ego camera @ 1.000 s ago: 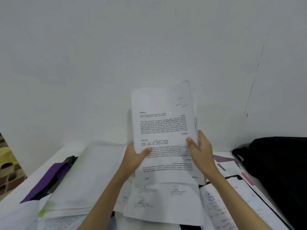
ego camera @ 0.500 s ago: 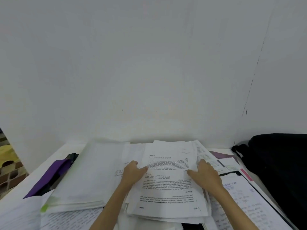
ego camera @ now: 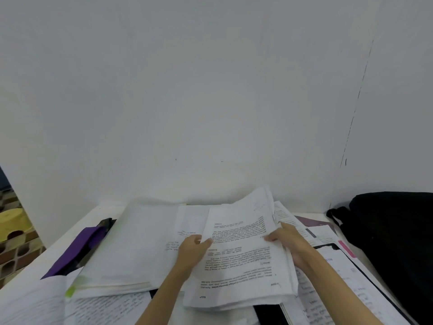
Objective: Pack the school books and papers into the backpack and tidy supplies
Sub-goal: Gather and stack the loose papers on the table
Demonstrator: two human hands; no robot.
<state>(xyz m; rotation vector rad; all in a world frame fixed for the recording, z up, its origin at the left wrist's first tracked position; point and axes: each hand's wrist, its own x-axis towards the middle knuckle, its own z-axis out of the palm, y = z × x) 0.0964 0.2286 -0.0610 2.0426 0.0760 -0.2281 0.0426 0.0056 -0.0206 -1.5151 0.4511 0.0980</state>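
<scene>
While my left hand (ego camera: 191, 250) and right hand (ego camera: 287, 242) grip a sheaf of printed papers (ego camera: 239, 259) mid-desk, the black backpack (ego camera: 393, 242) at the right edge holds none that I can see, and loose sheets lie unpacked.

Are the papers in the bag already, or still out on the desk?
Still out. Both hands hold the paper stack over the desk; the black backpack sits apart at right.

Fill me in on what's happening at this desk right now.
A person is sorting school papers at a white desk. Both hands grip a stack of printed sheets by its sides: the left hand at its left edge, the right hand at its right, whose far corner curls up. A thicker white stack lies to the left, by a purple folder. The black backpack sits at the right; nothing is going into it yet.
</scene>
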